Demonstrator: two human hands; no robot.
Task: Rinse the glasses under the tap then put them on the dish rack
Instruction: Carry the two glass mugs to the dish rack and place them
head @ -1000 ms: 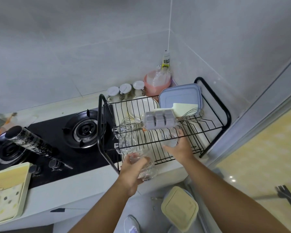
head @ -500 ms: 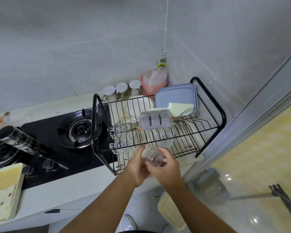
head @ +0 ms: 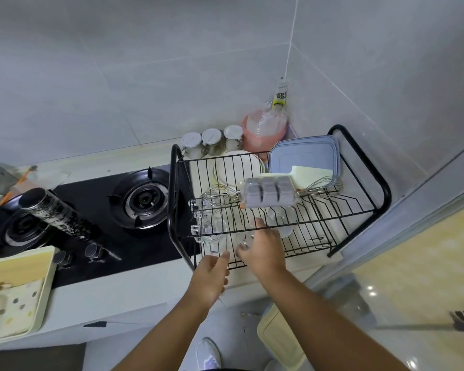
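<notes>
A black wire dish rack (head: pixel 332 207) stands on the counter in the wall corner. My right hand (head: pixel 265 250) grips a clear glass (head: pixel 244 240) between thumb and fingers at the rack's front left. Whether the glass rests on the wires I cannot tell. My left hand (head: pixel 212 274) hovers just below and left of it, fingers relaxed and holding nothing. Other clear glasses (head: pixel 214 232) sit on the rack to the left, and one more glass (head: pixel 279 223) lies behind my right hand.
The rack also holds a white plate (head: pixel 236 167), a blue lid (head: pixel 303 156), a grey tray (head: pixel 268 195) and two whisks (head: pixel 220 198). A gas stove (head: pixel 144 199) lies left of it, jars (head: pixel 212 137) and a pink tub (head: pixel 263 129) behind. A beige bin (head: pixel 279 338) stands on the floor.
The glass went from my left hand to my right, which carried it forward to the rack's front left. My left hand let go and drew back.
</notes>
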